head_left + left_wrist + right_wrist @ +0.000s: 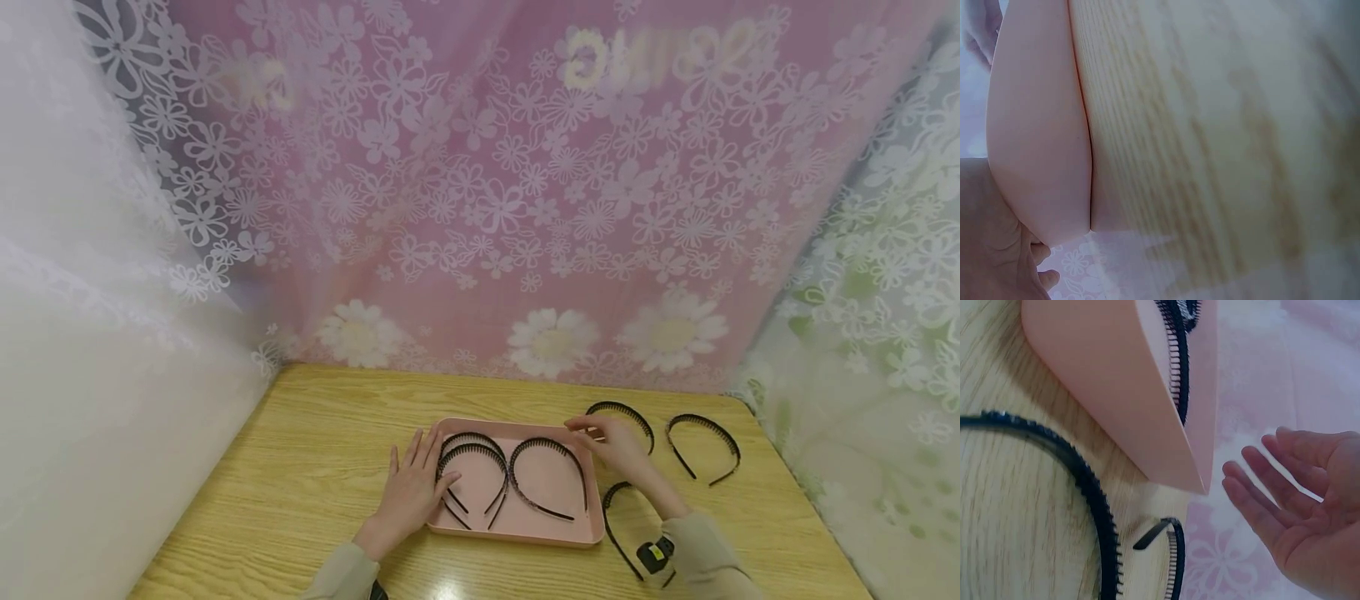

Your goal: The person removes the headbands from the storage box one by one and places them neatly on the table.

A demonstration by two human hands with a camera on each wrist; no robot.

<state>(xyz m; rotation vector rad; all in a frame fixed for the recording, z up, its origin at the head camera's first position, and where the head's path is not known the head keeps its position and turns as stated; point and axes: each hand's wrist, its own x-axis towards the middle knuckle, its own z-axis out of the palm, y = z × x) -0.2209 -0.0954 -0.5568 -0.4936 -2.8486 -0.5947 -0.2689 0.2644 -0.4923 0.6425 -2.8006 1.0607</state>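
A pink tray (517, 540) holds black toothed headbands: two overlapping (472, 448) at its left and one (550, 441) at its right. My left hand (411, 492) rests along the tray's left rim, fingers spread and thumb reaching over the inside edge beside the overlapping headbands. In the left wrist view its palm (991, 231) lies against the tray's outer wall (1041, 125). My right hand (618, 450) hovers by the tray's far right corner. The right wrist view shows that hand (1304, 500) with loosely extended fingers, apart from the tray and holding nothing.
On the wooden table (330, 467), right of the tray, lie more headbands: one (621, 406) behind my right hand, one (705, 418) farther right, one (611, 525) partly under my right forearm. A pink flowered curtain (465, 208) stands behind the table, with pale cloth at both sides.
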